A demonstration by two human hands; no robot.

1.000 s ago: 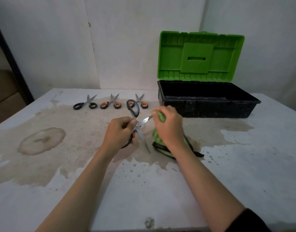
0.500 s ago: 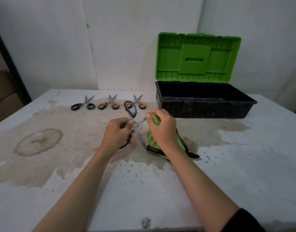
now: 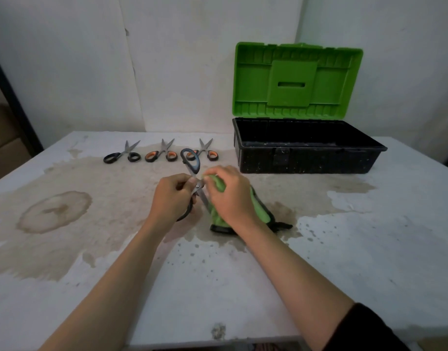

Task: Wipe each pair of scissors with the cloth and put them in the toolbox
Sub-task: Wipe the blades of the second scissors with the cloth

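From the head camera we look down on a stained white table (image 3: 369,249), with both forearms reaching in from the near edge. The left hand (image 3: 173,196) grasps the held scissors (image 3: 195,169) near their pivot, fingers curled round them. They are spread open above the table, one dark handle loop sticking up past the knuckles and the other showing below the palm. The right hand (image 3: 230,196) is closed round a bunched part of the green cloth (image 3: 259,207) and presses it against the scissors at the pivot, so the two hands nearly touch. One bare blade slants down between the hands; we cannot tell where the other lies, since cloth and fingers hide it. The rest of the cloth, dark at its edge, trails from under the right wrist onto the table. Behind the hands three more pairs lie in a row: the black-handled scissors (image 3: 121,155) at the left, the middle orange-handled scissors (image 3: 160,154), and the right orange-handled scissors (image 3: 205,153), partly behind the raised loop. Right of that row stands the toolbox (image 3: 306,160), its black base open and its green lid (image 3: 293,79) upright; the inside is too dark for us to make out. A round brown stain (image 3: 54,211) marks the table at the left.
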